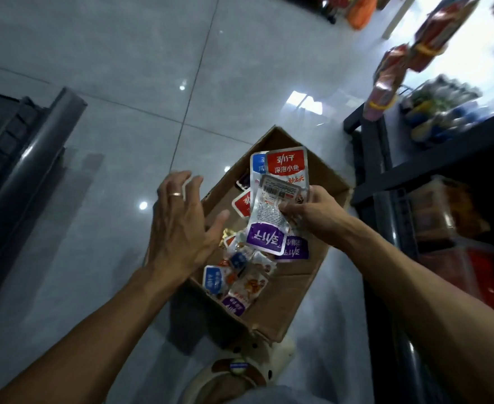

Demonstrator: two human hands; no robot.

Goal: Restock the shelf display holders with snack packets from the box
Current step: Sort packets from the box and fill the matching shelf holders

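An open cardboard box (307, 287) lies on the tiled floor, holding several small snack packets (240, 275) in red, blue and purple. My right hand (315, 214) grips a fanned bunch of snack packets (277, 199) above the box: red and blue ones on top, a purple one hanging lowest. My left hand (181, 225) hovers over the box's left edge with fingers spread and straight, holding nothing; a ring sits on one finger.
A dark shelf unit (391, 170) stands right of the box, with display holders (444, 217) of snacks and hanging packets (391, 80) above. A dark rack (21, 153) is at left. My foot in a pale clog (240, 371) is just below the box.
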